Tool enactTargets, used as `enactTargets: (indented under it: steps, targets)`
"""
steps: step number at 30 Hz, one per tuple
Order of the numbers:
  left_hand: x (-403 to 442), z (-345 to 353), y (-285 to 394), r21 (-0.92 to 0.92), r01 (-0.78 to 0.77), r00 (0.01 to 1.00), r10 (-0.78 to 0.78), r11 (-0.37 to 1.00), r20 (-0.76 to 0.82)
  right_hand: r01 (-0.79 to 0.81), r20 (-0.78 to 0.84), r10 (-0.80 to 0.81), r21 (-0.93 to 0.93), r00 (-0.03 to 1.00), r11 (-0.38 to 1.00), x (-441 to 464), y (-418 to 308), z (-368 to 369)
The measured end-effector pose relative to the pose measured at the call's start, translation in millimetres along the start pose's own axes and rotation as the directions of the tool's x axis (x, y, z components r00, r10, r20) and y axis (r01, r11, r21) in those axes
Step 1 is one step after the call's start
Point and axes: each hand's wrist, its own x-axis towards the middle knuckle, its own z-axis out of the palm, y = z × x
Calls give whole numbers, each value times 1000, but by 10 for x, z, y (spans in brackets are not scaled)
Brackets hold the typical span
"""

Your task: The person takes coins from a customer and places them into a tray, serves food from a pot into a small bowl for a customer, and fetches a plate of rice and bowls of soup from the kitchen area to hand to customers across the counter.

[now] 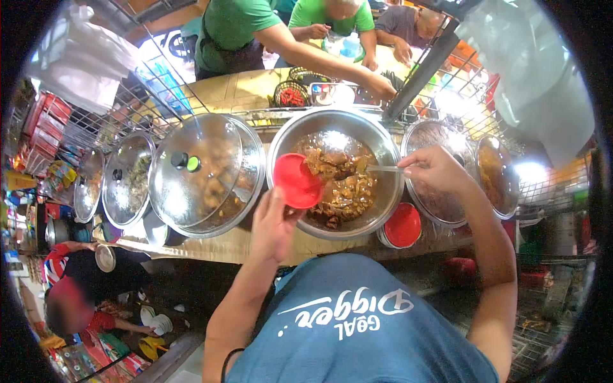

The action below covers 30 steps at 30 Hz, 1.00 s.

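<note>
My left hand [273,226] grips a red bowl [297,182] by its near side, tilted over the left part of a large metal pot [279,137]. Brown meat stew [345,191] with chunks in sauce lies inside the pot. In my right hand [434,169] is the handle of a serving spoon [383,168], which reaches in from the pot's right rim. The spoon's head is hidden among the meat, close to the bowl's right edge. Whether the bowl holds any food cannot be made out.
Lidded pots [207,175] stand left, more covered pots [434,172] right. A red-topped container [402,225] sits by the near right rim. Behind are a basket of red items [291,96] and a wire rack post [424,67]. People in green shirts [236,25] are across the counter; another person crouches lower left.
</note>
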Motion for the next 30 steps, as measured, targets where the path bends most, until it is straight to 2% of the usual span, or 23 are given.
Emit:
enactTargets:
  steps: [1, 2, 4, 7, 9, 11, 13, 16, 20, 23, 25, 28, 29, 30]
  targets:
    - [82, 58, -70, -26, 68, 996, -66, 997, 63, 5, -10, -5, 4, 1000, 1000, -25, -50, 13]
    - [143, 119, -110, -15, 68, 995, -67, 998, 75, 40, -37, -41, -19, 998, 999, -50, -113, 52]
    - [230, 241, -188, -169, 122, 984, -97, 978, 151, 61, -83, -64, -33, 995, 998, -130, -252, 150]
    - [331, 216, -296, -171, 104, 984, -76, 980, 159, 119, -231, -170, -216, 958, 969, -176, -318, 253]
    - [354, 187, -309, -181, 100, 981, -67, 978, 181, 112, -277, -161, -185, 947, 976, -191, -271, 319]
    - [365, 218, -277, -135, 52, 996, -41, 989, 84, 119, -320, -166, -160, 933, 980, -179, -260, 346]
    - [365, 212, -245, -136, 61, 997, -52, 989, 63, 157, -359, -259, -290, 897, 944, -169, -231, 333]
    - [388, 139, -256, -135, 64, 997, -58, 989, 45, 114, -442, -209, -233, 872, 966, -177, -215, 200]
    - [423, 101, -198, -129, 27, 997, -17, 991, 76, 117, -396, -196, -216, 897, 969, -266, -182, 56]
    - [471, 84, -192, -122, 20, 997, -11, 992, 70, 132, -393, -248, -299, 885, 945, -333, -195, 54]
    - [487, 100, -198, -122, 7, 998, 1, 992, 65, 133, -367, -321, -453, 873, 881, -396, -259, 34]
    - [517, 132, -191, -162, 5, 1000, 0, 987, 30, 53, -339, -242, -481, 909, 875, -502, -248, 15]
    - [512, 153, -176, -165, -2, 998, 12, 986, 59, 58, -337, -248, -486, 908, 872, -515, -245, 31]
    - [505, 166, -171, -168, -8, 996, 23, 986, 87, 125, -298, -326, -537, 897, 834, -526, -232, 58]
